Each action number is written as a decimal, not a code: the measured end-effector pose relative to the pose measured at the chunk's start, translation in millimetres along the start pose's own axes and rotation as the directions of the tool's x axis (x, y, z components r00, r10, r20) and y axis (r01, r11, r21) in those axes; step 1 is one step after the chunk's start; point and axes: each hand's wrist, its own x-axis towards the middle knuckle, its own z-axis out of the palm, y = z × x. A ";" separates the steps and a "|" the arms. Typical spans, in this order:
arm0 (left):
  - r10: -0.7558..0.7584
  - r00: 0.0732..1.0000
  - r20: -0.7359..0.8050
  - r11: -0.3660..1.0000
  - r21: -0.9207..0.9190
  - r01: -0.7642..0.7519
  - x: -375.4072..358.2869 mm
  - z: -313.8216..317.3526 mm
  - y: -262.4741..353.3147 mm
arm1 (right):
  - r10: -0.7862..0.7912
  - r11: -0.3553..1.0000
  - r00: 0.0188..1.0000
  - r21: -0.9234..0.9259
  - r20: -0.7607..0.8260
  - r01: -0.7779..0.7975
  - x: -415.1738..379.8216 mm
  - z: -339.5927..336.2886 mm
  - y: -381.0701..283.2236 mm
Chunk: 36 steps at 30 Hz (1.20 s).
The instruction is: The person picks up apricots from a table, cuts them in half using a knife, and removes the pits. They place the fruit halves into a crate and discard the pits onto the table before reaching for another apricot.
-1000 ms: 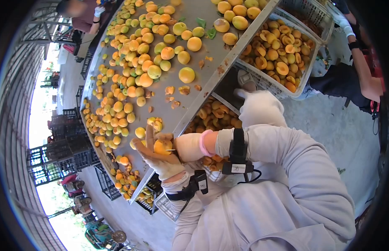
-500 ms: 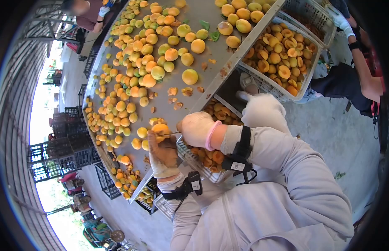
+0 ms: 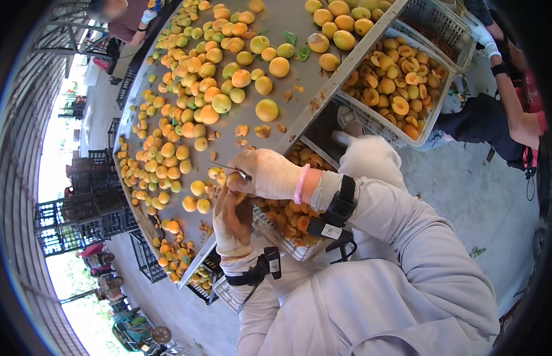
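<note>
Orange fruit (image 3: 235, 180) and a thin tool (image 3: 219, 165), close together

The fruit is up between the two hands, near the edge of the grey table (image 3: 243, 118). The left hand (image 3: 231, 228) has its fingers bent around the fruit from below. The right hand (image 3: 267, 173) is closed on the thin tool, with its fingers just by the fruit. The tool sticks out past them. (It looks a bit like a small knife, but I can't tell which end is sharp.)

To do this well, the left hand should hold the fruit snug but soft, as ripe fruit could squash or slip. Its fingertips should tuck away from the sharp part. The right hand should make small, slow moves and let the edge do the work, with no hard push toward the left palm. Wet juice could make things slide, so a firm grip on the tool would help.

Cut pieces (image 3: 296, 222) sit in a pale crate (image 3: 286, 248) just beside the hands. Whole fruits (image 3: 267, 110) lie on the table. How deep the tool goes, if at all, is hidden by the fingers.
</note>
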 end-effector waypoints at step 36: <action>-0.220 0.966 0.134 0.535 -0.811 0.235 -12.0 8.8 -29.9 | 0.424 0.484 0.878 0.875 -0.222 -0.012 22.2 -24.1 -19.4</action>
